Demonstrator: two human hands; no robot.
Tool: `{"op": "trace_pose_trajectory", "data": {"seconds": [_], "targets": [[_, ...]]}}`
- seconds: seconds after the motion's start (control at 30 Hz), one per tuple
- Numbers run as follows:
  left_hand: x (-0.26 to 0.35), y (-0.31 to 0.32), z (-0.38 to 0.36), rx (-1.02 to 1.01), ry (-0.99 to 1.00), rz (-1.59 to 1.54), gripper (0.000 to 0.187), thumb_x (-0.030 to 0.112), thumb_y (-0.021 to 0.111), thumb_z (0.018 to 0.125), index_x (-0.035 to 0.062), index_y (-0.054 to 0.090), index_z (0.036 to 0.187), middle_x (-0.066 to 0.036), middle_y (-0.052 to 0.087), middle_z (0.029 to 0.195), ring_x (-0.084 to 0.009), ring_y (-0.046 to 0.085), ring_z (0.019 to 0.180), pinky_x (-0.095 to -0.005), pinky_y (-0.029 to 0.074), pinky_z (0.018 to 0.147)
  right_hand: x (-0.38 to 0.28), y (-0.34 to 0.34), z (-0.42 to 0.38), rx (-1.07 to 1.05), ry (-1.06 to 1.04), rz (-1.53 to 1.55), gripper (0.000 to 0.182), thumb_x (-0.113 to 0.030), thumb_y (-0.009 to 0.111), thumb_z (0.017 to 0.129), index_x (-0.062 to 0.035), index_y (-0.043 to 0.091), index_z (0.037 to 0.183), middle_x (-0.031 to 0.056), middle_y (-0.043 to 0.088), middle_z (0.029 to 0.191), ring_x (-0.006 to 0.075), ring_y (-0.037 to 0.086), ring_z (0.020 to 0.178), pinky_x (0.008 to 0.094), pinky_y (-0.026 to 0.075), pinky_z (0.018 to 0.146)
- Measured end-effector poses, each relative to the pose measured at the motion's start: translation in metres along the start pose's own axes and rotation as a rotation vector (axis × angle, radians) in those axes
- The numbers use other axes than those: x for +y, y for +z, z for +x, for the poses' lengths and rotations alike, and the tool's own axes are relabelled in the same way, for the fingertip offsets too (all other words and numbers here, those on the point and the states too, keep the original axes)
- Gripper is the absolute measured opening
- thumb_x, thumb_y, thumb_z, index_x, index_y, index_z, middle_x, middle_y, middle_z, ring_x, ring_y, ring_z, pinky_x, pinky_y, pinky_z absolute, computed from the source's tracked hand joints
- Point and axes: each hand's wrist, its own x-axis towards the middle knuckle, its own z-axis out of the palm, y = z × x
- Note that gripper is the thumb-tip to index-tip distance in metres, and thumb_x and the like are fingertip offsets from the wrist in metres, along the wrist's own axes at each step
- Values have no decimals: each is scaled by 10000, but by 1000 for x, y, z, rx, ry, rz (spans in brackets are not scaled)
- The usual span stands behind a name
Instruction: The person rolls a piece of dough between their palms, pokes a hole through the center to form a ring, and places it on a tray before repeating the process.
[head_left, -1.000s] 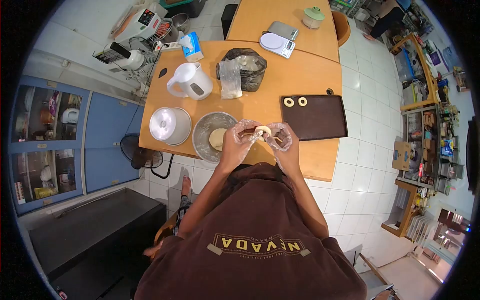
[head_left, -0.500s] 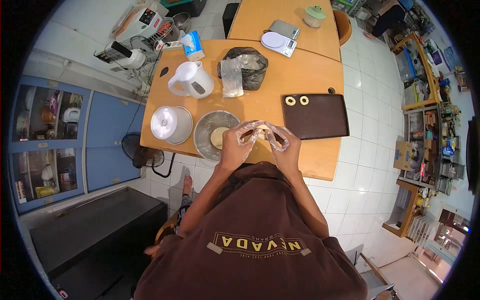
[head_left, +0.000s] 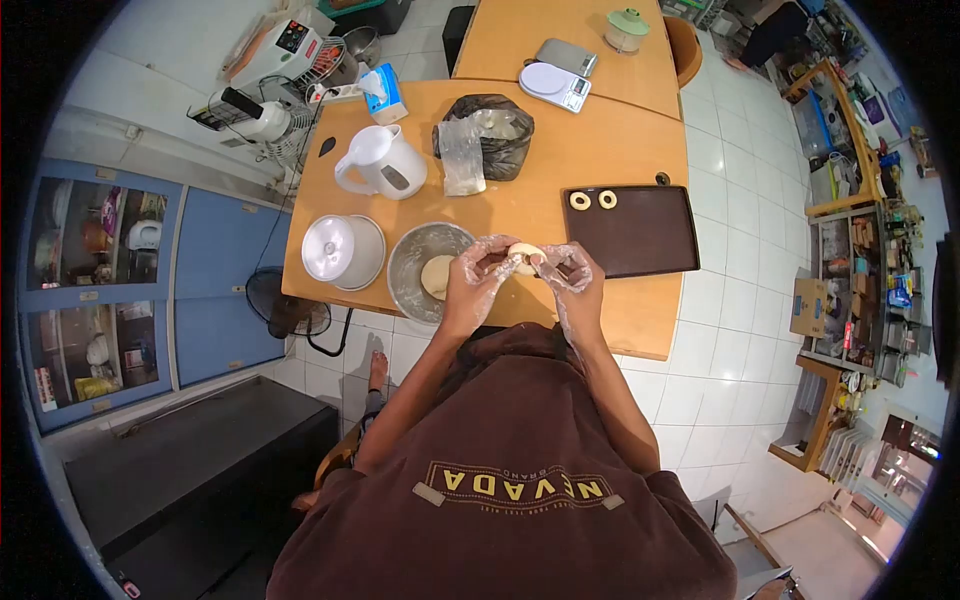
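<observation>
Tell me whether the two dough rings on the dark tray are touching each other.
Apart. The head view shows bare dark tray between the left ring and the right ring.

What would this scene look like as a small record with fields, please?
left hand: pinching one side of a dough ring, floury
right hand: pinching the other side, floury
metal bowl: lump of dough inside
dark tray: two small rings side by side near a corner
kettle: white, upright, beyond the lidded tub
black bag: clear bag against its side
scale: near the tables' seam
</observation>
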Motion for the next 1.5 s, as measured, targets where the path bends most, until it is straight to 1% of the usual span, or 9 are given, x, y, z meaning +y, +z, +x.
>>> {"op": "trace_pose_trajectory", "data": {"seconds": [0.17, 0.37, 0.67, 0.77, 0.87, 1.07, 1.17, 1.37, 1.5], "targets": [[5, 4, 2, 33, -97, -200, 257, 57, 692, 964, -33, 656, 1201, -82, 701, 1108, -135, 657, 1037, -292, 525, 931, -1, -3, 2, -39, 37, 68, 170, -93, 766, 937, 6, 705, 1061, 21, 699, 955, 77, 634, 900, 240, 510, 813], [11, 4, 5, -54, -27, 20, 228, 84, 682, 977, -32, 666, 1172, -75, 702, 1081, -134, 660, 997, -280, 525, 906, 3, -11, 4, -60, 31, -79, 255, -109, 754, 946, 36, 714, 1151, 48, 722, 1035, 98, 643, 949, 268, 514, 868], [8, 8, -2, 84, -129, -426, 185, 103, 690, 976, 0, 665, 1128, -55, 691, 1028, -129, 674, 997, -258, 535, 808, -4, -2, 0, -67, 19, -83, 214, -70, 751, 935, 41, 728, 1117, 72, 737, 1029, 109, 660, 955, 274, 522, 866], [0, -4, 2, 6, -209, -311, 137, 40, 656, 982, -23, 665, 1104, -107, 690, 1108, -200, 684, 1050, -348, 572, 920, -3, -5, -2, -124, 11, -107, 217, -49, 738, 938, 46, 722, 1132, 80, 738, 1046, 117, 664, 948, 280, 530, 851], [4, -3, 3, 4, -136, -215, 170, 126, 686, 985, 3, 685, 1103, -43, 689, 1008, -119, 671, 961, -259, 545, 825, -5, -6, -5, -101, -28, -111, 213, -44, 729, 942, 50, 720, 1133, 79, 739, 1034, 117, 666, 939, 279, 534, 836], [4, 1, 2, -4, -110, -131, 201, 143, 676, 996, -10, 689, 1126, -60, 698, 1074, -125, 666, 995, -276, 546, 872, 2, -9, -3, -71, -59, -118, 204, -57, 730, 951, 43, 713, 1127, 66, 730, 1002, 106, 663, 929, 268, 528, 826], [11, 4, 2, -53, -64, 47, 203, 74, 672, 990, -37, 669, 1161, -85, 706, 1131, -153, 678, 1014, -309, 545, 926, -10, -5, -5, -68, -5, -106, 201, -75, 744, 949, 32, 711, 1116, 53, 720, 991, 99, 652, 924, 264, 521, 825], [4, 14, -1, 2, 7, -39, 239, 5, 703, 945, -59, 676, 1174, -99, 723, 1106, -140, 674, 1024, -285, 528, 942, 0, -9, -6, 60, -27, -80, 190, -85, 764, 937, 13, 709, 1090, 36, 707, 972, 87, 645, 923, 252, 518, 828], [8, 10, -1, -27, 17, 65, 280, -8, 685, 950, -66, 669, 1223, -108, 725, 1123, -148, 680, 1029, -288, 528, 947, 2, -10, -7, -4, -31, -17, 200, -81, 764, 937, 12, 697, 1101, 31, 704, 971, 78, 636, 903, 238, 504, 818]]}}
